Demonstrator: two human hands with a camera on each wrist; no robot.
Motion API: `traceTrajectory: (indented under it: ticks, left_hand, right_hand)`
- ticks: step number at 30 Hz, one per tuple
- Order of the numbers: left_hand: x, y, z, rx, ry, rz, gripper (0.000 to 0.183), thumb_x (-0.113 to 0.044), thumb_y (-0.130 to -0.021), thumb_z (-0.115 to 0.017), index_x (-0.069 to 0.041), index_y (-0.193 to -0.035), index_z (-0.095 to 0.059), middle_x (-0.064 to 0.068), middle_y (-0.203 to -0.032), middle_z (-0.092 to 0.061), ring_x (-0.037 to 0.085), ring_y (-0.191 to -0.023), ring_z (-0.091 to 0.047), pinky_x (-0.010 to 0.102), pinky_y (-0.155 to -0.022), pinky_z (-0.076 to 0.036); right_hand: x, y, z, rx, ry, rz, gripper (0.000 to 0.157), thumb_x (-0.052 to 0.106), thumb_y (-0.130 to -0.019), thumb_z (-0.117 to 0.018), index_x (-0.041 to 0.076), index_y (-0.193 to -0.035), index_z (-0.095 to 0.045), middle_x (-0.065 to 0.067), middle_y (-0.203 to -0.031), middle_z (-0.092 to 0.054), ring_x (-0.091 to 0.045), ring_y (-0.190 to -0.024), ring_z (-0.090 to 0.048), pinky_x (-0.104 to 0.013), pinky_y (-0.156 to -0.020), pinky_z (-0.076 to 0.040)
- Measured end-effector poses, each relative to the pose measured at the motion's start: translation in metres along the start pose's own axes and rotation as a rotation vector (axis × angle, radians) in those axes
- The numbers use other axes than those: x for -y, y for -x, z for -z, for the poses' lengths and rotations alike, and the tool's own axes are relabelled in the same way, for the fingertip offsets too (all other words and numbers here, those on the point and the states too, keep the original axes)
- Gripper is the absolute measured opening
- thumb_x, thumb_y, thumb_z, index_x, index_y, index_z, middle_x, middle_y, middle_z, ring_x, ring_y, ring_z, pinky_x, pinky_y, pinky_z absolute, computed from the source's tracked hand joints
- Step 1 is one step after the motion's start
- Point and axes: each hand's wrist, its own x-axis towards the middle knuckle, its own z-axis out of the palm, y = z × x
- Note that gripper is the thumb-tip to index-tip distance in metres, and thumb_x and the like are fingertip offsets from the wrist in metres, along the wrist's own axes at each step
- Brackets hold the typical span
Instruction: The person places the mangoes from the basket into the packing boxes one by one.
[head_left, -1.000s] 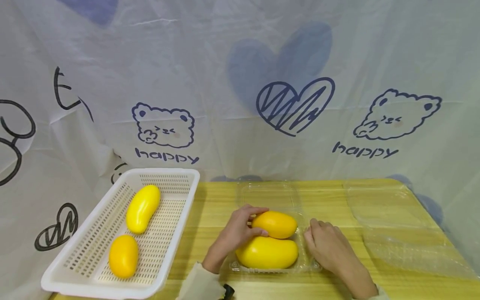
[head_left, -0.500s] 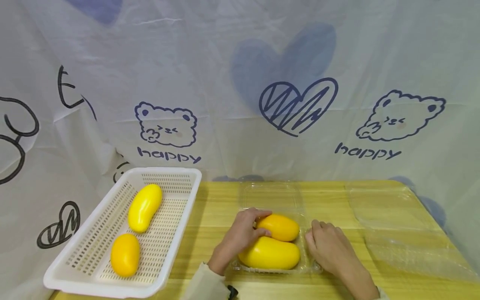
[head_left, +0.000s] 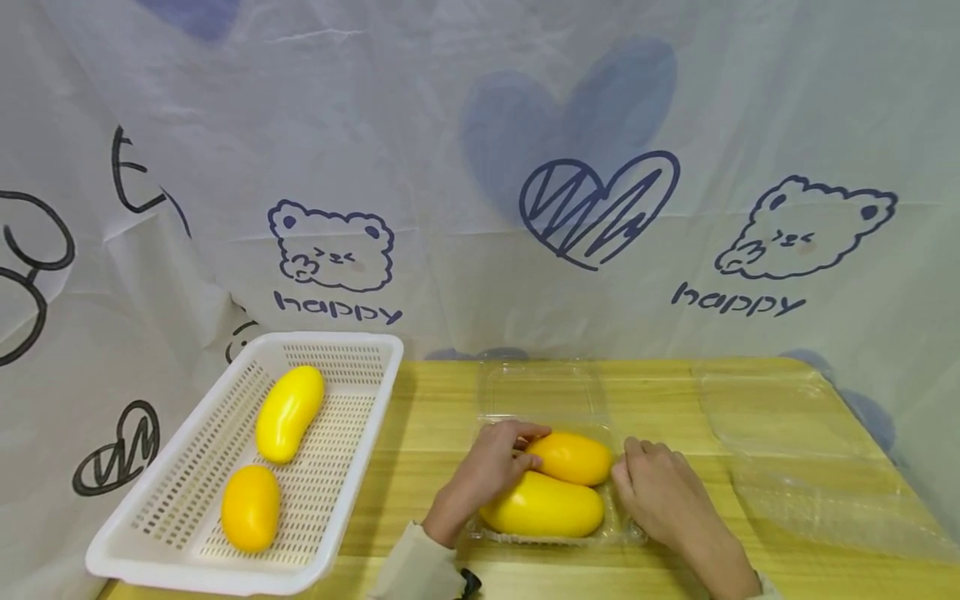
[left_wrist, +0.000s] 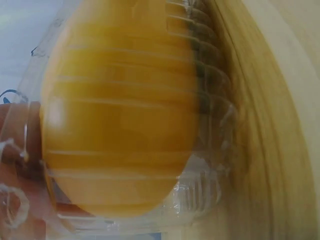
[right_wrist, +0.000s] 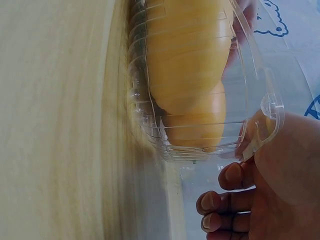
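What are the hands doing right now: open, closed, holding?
Left hand: closed, holding the orange fruit in the clear container.
Right hand: closed, gripping that container's rim.

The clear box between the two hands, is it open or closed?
Open. The lid of the box is folded back, and the left hand holds the orange fruit inside.

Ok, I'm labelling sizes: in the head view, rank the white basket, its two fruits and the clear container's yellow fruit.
1. White basket
2. Yellow fruit in container
3. Basket's yellow fruit and orange fruit: too alike to rank
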Motion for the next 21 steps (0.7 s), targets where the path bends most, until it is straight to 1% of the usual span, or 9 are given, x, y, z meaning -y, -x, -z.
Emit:
traceTrajectory:
  ticks: [3,8,16,19,21]
  left_hand:
    - [-0.001,0.0,0.001,0.008,0.023,0.009,0.035,-0.001,-0.096,-0.069,-0.003,-0.131,-0.069,0.013,-0.129,-0.069,0.03,-0.11,-0.069,0.035,-0.089,-0.058]
    - [-0.001,0.002,0.002,0.03,0.004,0.022,0.033,-0.006,-0.1,-0.066,-0.005,-0.132,-0.068,0.013,-0.126,-0.069,0.028,-0.108,-0.068,0.035,-0.088,-0.057]
    - [-0.002,0.003,0.006,0.057,-0.012,0.019,0.032,-0.011,-0.102,-0.064,-0.005,-0.133,-0.067,0.013,-0.122,-0.069,0.026,-0.105,-0.068,0.037,-0.088,-0.057]
    - [-0.001,0.003,0.01,0.047,-0.007,-0.001,0.032,-0.01,-0.102,-0.064,-0.003,-0.133,-0.066,0.015,-0.119,-0.069,0.026,-0.103,-0.069,0.036,-0.088,-0.057]
    - [0.0,0.003,0.015,0.023,0.0,-0.021,0.03,-0.009,-0.102,-0.063,-0.001,-0.131,-0.066,0.016,-0.115,-0.07,0.027,-0.1,-0.07,0.035,-0.086,-0.058]
  right_hand:
    - [0.001,0.0,0.001,0.003,0.007,-0.001,0.029,0.012,-0.102,-0.047,0.014,-0.073,-0.044,0.0,-0.062,-0.038,-0.018,-0.06,-0.038,-0.034,-0.061,-0.038]
    - [0.001,0.0,0.001,-0.007,0.04,0.014,0.029,0.013,-0.102,-0.048,0.014,-0.073,-0.045,0.0,-0.062,-0.039,-0.018,-0.06,-0.039,-0.035,-0.062,-0.039]
    - [0.0,0.0,-0.001,-0.046,0.071,0.033,0.03,0.013,-0.1,-0.049,0.015,-0.071,-0.042,0.0,-0.062,-0.037,-0.018,-0.059,-0.038,-0.033,-0.06,-0.035]
    - [0.0,0.001,-0.001,-0.045,0.068,0.031,0.03,0.013,-0.1,-0.049,0.015,-0.071,-0.042,0.0,-0.062,-0.036,-0.018,-0.059,-0.037,-0.033,-0.06,-0.034]
    - [0.001,0.001,0.0,-0.046,0.066,0.03,0.03,0.012,-0.1,-0.049,0.015,-0.071,-0.043,0.0,-0.063,-0.037,-0.018,-0.06,-0.038,-0.033,-0.06,-0.034]
